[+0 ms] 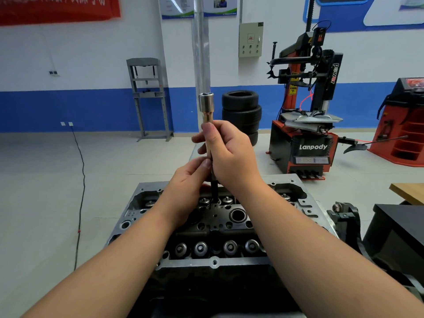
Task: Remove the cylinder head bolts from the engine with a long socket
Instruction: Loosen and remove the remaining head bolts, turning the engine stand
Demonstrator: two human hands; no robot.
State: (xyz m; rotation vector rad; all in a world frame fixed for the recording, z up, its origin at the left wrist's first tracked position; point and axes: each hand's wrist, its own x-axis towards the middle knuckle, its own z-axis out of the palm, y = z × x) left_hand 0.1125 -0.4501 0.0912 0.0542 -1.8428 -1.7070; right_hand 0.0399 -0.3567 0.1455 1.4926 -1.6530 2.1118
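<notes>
The engine's cylinder head (215,262) lies below me, grey metal with valve springs and bolt holes showing. A long socket tool (206,106) stands upright over its middle, shiny socket end at the top, thin dark shaft running down into the head. My right hand (229,152) grips the shaft high up, thumb pointing up along it. My left hand (188,180) pinches the shaft just below, fingertips against it. The bolt itself is hidden under the hands and shaft.
A red and black tyre changer (307,134) stands to the right, with stacked tyres (241,111) behind the hands. A grey press frame (149,97) is at the back wall. A black cable (80,191) runs over the floor at left. A dark bench (399,226) sits at right.
</notes>
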